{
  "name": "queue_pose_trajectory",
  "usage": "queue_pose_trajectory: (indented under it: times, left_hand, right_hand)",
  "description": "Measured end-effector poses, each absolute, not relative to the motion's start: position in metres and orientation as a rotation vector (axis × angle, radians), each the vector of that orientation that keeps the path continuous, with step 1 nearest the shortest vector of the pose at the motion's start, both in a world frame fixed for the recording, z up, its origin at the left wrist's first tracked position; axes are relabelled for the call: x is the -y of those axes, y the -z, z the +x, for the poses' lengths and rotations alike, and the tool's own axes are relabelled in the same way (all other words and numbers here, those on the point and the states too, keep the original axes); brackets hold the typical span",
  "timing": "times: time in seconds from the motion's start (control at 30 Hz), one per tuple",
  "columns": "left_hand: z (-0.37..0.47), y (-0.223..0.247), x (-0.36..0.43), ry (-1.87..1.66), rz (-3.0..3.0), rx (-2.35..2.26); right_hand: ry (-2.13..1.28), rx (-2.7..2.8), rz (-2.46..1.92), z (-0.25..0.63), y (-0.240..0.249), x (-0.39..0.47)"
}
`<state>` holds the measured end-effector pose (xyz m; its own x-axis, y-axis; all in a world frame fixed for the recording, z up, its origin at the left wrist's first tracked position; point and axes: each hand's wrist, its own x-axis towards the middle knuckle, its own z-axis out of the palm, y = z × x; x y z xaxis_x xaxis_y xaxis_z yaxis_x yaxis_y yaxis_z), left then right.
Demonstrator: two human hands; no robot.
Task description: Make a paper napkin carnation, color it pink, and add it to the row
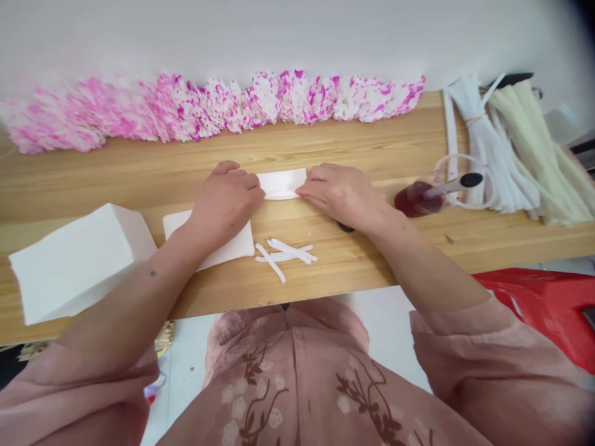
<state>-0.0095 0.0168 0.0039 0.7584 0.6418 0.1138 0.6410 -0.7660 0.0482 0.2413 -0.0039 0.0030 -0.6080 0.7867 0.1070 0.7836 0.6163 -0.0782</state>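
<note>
Between my two hands a narrow folded strip of white tissue paper (pixel 282 184) lies across the table. My left hand (pixel 231 201) closes its fingers on the strip's left end. At the right end, my right hand (pixel 335 191) pinches the paper between thumb and fingers. Beneath my left wrist sits a flat white paper stack (pixel 239 243), partly covered by the forearm. Several short white pipe cleaners (pixel 289 253) lie crossed just in front of the hands. A dark round object (pixel 344 227) shows partly under my right wrist.
Pink-spotted white paper flowers (pixel 223 105) line the wall. A thick white paper stack (pixel 83 260) stands left. To the right are a bottle of dark red liquid (pixel 418 198), white pipe cleaner bundles (pixel 497 148) and cream ones (pixel 543 148). A red stool (pixel 539 297) stands below the table edge.
</note>
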Motion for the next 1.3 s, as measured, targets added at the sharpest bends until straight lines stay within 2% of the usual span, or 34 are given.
queue_pose_trajectory:
  times: [0.37,0.63,1.0,1.17,1.3]
  left_hand:
    - [-0.002,-0.005,-0.019,-0.25,2.9,-1.213]
    - [0.002,-0.009,-0.02,-0.231,2.773,-1.304]
    - [-0.005,0.0,-0.024,-0.228,2.982,-1.217]
    - [-0.005,-0.019,-0.024,-0.36,2.871,-1.274]
    - [-0.012,-0.047,-0.018,-0.385,2.68,-1.206]
  right_hand:
    - [-0.147,2.665,-1.227,0.247,-0.001,0.005]
    - [0.01,2.643,-1.212,0.244,0.004,0.003]
    - [0.077,2.627,-1.279,0.24,0.006,0.0]
    - [0.003,2.534,-1.339,0.243,-0.01,-0.002]
    - [-0.22,2.473,-1.338,0.249,-0.036,0.006]
